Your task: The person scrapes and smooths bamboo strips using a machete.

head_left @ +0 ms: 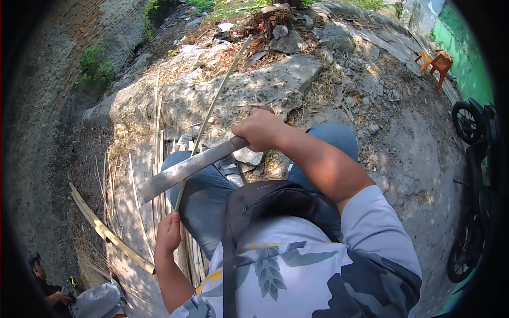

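Note:
My right hand (260, 130) is wrapped round the handle of a machete (193, 168). Its broad grey blade points to the lower left, above my left knee. A long, thin bamboo strip (217, 98) is pinched in my left hand (168, 233), close to the strip's near end. From there it slants up and away past my knees toward the rubble. The blade crosses over the strip just beyond my left hand; whether the edge touches it I cannot tell.
More bamboo strips (159, 127) lie to my left, with a split bamboo length (114, 238) beyond them. A concrete slab (249, 85) lies ahead. Orange chairs (441, 64) and a motorcycle (472, 180) stand at right. Another person (55, 294) sits at lower left.

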A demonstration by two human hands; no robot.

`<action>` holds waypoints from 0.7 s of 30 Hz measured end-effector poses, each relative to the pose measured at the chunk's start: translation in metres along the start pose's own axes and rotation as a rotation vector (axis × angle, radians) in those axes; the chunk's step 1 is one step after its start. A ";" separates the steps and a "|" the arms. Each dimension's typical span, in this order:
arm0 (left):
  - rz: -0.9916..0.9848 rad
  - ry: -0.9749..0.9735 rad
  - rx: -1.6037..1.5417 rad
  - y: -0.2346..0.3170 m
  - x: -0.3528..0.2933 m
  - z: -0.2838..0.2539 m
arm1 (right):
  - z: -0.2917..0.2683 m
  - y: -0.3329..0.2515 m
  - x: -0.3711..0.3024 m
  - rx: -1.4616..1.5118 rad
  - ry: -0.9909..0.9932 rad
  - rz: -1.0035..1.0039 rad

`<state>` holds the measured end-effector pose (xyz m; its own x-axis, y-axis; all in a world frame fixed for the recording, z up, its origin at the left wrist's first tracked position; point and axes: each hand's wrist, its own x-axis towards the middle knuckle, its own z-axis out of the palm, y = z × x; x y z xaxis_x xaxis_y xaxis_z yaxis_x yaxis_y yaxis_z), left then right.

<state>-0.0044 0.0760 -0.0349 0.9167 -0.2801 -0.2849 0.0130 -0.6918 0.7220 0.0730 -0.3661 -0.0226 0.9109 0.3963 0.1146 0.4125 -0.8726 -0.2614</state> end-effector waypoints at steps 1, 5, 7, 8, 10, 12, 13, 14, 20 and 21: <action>-0.004 0.002 0.001 -0.004 0.002 0.003 | -0.005 0.001 0.000 0.003 0.000 -0.003; 0.081 0.077 -0.031 -0.015 -0.004 0.012 | -0.018 0.056 -0.007 0.105 0.130 0.305; 0.041 0.073 -0.055 -0.011 0.002 0.013 | -0.023 0.088 -0.015 0.239 0.208 0.413; 0.047 0.062 -0.011 -0.005 0.001 0.010 | -0.024 0.096 -0.018 0.391 0.272 0.537; 0.059 0.046 0.033 0.001 0.006 0.010 | -0.022 0.106 -0.022 0.548 0.323 0.660; 0.005 -0.005 -0.102 0.006 0.006 0.007 | -0.028 0.078 -0.020 0.461 0.343 0.508; 0.017 0.004 -0.099 0.013 -0.003 0.005 | -0.029 0.054 -0.020 0.371 0.359 0.357; 0.063 0.028 -0.033 0.030 0.000 0.006 | -0.028 0.036 -0.017 0.226 0.281 0.262; 0.068 -0.025 0.095 0.066 -0.001 -0.008 | -0.042 0.053 -0.013 0.039 0.274 0.223; 0.009 -0.005 0.124 0.053 -0.008 -0.011 | -0.051 0.078 -0.016 0.292 0.267 0.439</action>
<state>-0.0067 0.0489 0.0119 0.9147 -0.2897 -0.2818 -0.0450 -0.7660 0.6413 0.0909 -0.4554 0.0044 0.9812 -0.1027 0.1633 0.0132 -0.8088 -0.5880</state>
